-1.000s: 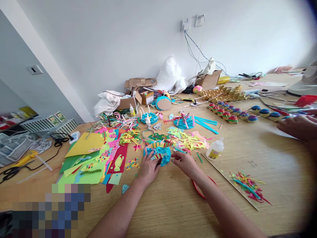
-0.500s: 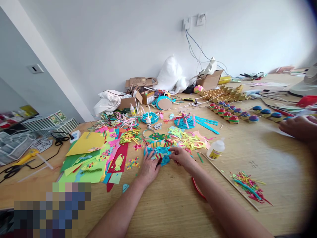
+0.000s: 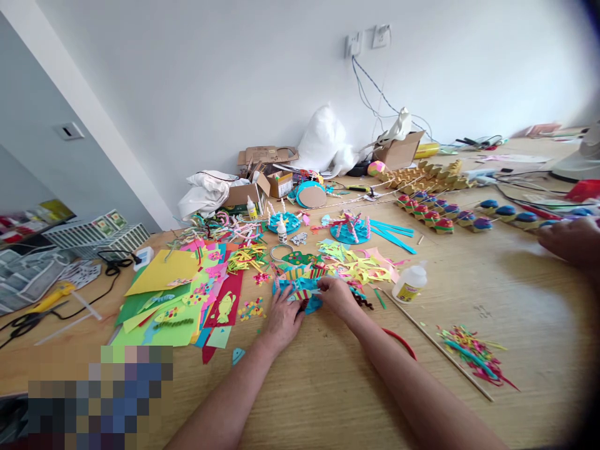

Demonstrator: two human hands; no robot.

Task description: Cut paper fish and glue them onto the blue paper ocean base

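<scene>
My left hand [image 3: 281, 319] lies with its fingers spread over the left and front part of a blue craft base [image 3: 315, 305]. Touching its fingertips is a paper fish with red and yellow stripes [image 3: 302, 294], set on the blue base. My right hand [image 3: 336, 296] is at the base's right side, fingers bent and pinched together; what they hold is too small to tell. More striped paper fish [image 3: 295, 273] stand at the base's back. Dark brown fuzzy pipe cleaners [image 3: 363, 300] show just right of my right hand.
A glue bottle [image 3: 410, 284] and a wooden stick [image 3: 438, 344] lie to the right. Colored paper sheets [image 3: 162, 272] are stacked left. Two blue discs with pink stalks [image 3: 350, 232] stand behind. At the far right, another person's hand [image 3: 569, 240] is by painted egg-carton strips [image 3: 515, 215].
My right hand has moved slightly and its fingers have drawn in toward the base. The red curved strip shows on the other side of my right forearm. The other person's hand has shifted.
</scene>
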